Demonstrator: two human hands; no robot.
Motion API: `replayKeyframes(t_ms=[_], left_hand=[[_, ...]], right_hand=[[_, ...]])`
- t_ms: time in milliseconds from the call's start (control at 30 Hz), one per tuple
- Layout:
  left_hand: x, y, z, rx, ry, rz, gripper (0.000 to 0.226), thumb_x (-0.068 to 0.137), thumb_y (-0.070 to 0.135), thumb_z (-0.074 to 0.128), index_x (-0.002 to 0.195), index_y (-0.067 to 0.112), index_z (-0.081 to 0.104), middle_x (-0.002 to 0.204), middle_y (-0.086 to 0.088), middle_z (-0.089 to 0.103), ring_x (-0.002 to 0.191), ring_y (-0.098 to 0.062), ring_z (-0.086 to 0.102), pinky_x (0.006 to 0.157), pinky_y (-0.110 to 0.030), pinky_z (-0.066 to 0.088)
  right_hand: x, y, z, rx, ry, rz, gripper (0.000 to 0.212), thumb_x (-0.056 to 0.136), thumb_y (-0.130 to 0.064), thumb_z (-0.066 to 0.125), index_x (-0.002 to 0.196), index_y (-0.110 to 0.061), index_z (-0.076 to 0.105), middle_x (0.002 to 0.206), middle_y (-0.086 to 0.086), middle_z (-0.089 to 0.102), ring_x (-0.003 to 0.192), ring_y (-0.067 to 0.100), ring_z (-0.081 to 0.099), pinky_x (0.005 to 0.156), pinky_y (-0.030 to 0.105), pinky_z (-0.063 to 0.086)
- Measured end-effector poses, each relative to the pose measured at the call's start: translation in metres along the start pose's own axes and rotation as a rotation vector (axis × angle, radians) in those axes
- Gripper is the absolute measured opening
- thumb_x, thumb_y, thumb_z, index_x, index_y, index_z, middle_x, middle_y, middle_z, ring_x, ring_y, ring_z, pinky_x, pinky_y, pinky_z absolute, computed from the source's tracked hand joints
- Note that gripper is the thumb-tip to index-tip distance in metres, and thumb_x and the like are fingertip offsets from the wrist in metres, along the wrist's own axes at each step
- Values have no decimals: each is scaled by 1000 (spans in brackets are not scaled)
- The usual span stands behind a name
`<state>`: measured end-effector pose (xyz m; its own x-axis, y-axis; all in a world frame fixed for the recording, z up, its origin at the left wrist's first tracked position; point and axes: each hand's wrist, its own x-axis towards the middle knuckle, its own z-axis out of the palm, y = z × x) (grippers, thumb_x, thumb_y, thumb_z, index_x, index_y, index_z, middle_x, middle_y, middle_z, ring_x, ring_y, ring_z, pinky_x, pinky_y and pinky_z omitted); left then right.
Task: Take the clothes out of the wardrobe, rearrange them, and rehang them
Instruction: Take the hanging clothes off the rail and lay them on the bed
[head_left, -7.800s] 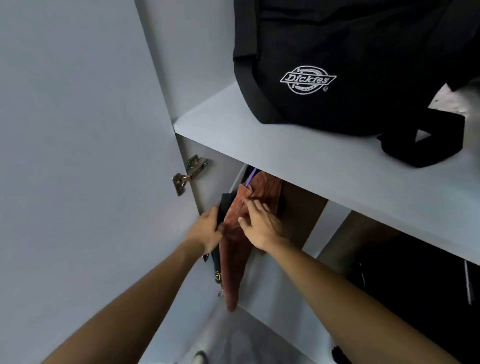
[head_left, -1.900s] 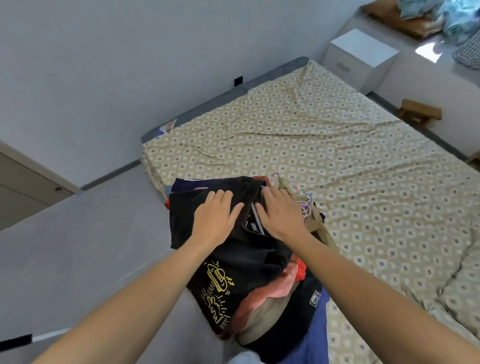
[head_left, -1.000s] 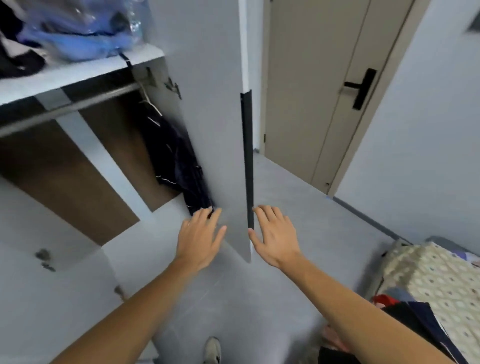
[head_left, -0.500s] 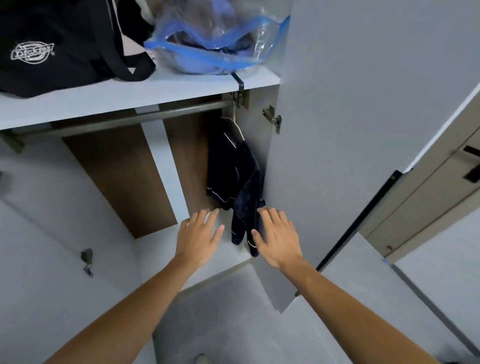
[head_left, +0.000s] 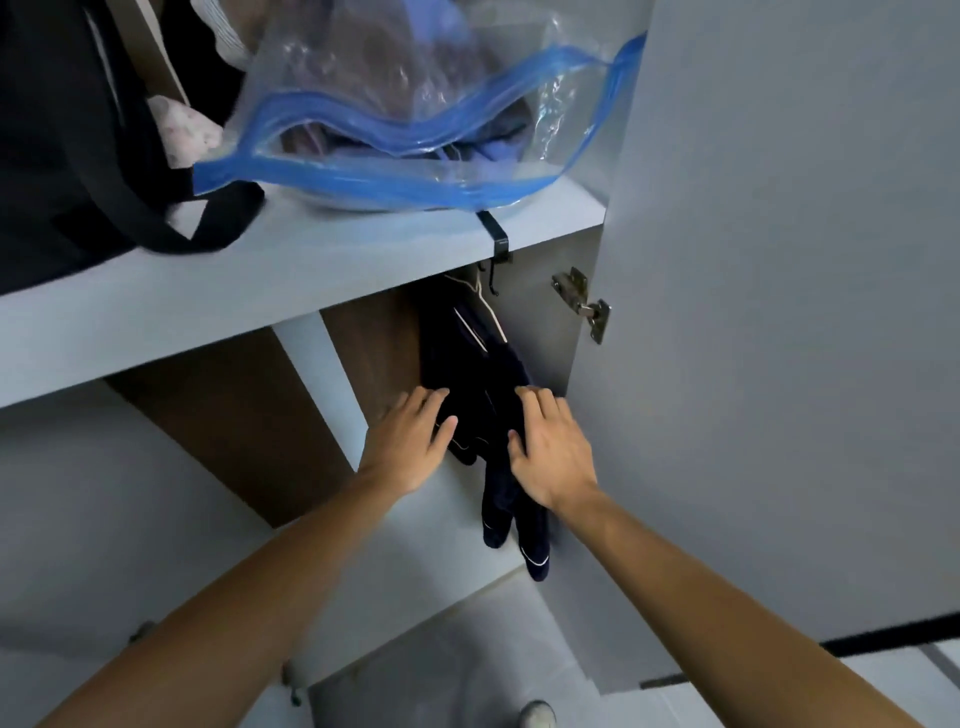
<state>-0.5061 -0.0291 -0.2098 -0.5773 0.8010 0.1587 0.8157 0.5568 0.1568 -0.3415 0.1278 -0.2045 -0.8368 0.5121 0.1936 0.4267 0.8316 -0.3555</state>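
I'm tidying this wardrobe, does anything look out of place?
The blue-edged plastic storage bag on the shelf lies crumpled and gaping open, its edge reaching the shelf front. The dark garment hangs normally.

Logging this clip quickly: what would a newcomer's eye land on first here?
Two hands, the left hand and right hand, reach for a dark navy garment hanging at the right end of the wardrobe, under the shelf. On that shelf lie a clear blue-edged storage bag and, at left, a black bag.
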Motion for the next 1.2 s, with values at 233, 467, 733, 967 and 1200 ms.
replayKeyframes(t_ms=[233,467,733,967,1200], left_hand=[[91,4,0,-100,15,-35,53,108,41,44,152,13,45,139,-11,55,122,-32,56,95,-43,49],[174,24,8,-231,53,-88,73,100,43,58,158,8,31,155,-18,45,140,-35,44,109,-50,44],[201,29,20,-121,19,-56,80,92,45,65,158,11,34,155,-24,41,143,-41,38,113,-49,41],[196,25,8,-201,79,-62,87,85,52,73,154,9,40,151,-20,47,140,-37,45,110,-44,45],[181,27,-3,-290,116,-68,93,82,57,75,156,13,39,159,-12,39,145,-32,41,111,-48,45]], right_hand=[[69,10,21,20,-65,105,78,91,-16,65,159,-4,27,137,13,50,120,32,55,94,43,56],[91,23,44,54,-156,223,37,95,-9,59,130,-7,48,126,16,58,106,41,65,85,46,52],[89,22,47,299,-43,384,23,88,8,48,95,-14,44,100,14,63,91,43,61,80,44,48],[75,16,42,378,78,396,26,81,13,41,86,-12,43,81,5,57,74,35,54,71,40,43],[61,20,23,362,168,319,31,78,15,38,83,-15,42,69,-1,50,62,27,44,65,36,33]])
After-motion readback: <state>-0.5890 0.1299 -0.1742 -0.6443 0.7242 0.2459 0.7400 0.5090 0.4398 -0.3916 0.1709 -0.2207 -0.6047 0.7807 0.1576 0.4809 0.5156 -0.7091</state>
